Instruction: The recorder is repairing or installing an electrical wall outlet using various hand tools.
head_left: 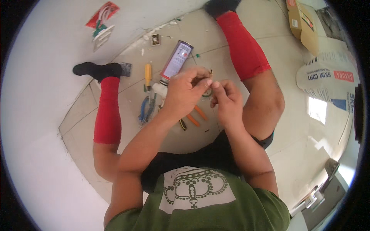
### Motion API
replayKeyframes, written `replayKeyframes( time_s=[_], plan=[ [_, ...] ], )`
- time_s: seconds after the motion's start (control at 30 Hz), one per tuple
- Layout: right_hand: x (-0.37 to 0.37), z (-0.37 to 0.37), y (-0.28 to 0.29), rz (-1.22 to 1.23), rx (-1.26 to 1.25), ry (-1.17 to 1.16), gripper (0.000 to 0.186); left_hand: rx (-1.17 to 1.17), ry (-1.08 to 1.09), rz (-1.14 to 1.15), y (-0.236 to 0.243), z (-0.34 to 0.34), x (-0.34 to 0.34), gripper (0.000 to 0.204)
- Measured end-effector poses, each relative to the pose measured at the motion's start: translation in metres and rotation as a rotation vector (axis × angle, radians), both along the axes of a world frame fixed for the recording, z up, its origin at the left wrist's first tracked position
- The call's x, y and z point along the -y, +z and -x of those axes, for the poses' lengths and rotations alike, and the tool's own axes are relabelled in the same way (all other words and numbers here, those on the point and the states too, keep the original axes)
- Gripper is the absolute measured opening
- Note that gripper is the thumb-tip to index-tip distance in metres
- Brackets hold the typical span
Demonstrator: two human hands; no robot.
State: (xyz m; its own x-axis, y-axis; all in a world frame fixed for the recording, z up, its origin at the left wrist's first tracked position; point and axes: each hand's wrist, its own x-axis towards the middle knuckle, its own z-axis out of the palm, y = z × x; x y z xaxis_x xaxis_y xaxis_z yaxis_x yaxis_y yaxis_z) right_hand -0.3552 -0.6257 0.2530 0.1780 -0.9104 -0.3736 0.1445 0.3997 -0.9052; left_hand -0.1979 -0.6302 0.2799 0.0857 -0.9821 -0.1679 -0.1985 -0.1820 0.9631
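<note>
A tiny brass-coloured bit (211, 72) is pinched in the left hand (185, 90), visible end pointed away from the body, long axis mostly covered tbh; the right hand (230, 101) is curled thumb-to-finger just beside it, on what can't be told. A smooth labelled can (177, 59) is parked past the left hand, contents hidden

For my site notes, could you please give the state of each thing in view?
Left hand: closed on a small part
Right hand: fingertips beside the left's, grip unclear
Wall plate: detached, wires exposed
Can: upright or lying, unclear
Screwdriver: lying flat
Orange pliers: handles spread, head hidden
Blue pliers: lying flat
Carton: seemingly open
Sack: bulging
</note>
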Motion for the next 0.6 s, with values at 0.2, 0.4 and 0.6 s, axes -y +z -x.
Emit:
replayKeyframes(
  time_s=[0.2,0.4,0.6],
  plan=[
    [0.004,-0.008,0.009,-0.041,0.140,-0.032,0.025,-0.206,0.154,0.022,0.000,-0.019,0.027,0.010],
    [0.000,-0.010,0.005,-0.013,0.147,0.077,0.027,-0.602,0.608,0.492,-0.009,-0.106,0.126,0.013],
    [-0.004,-0.010,0.008,-0.012,0.124,0.148,0.028,-0.297,0.999,0.727,-0.003,-0.166,0.168,0.011]
  ],
)
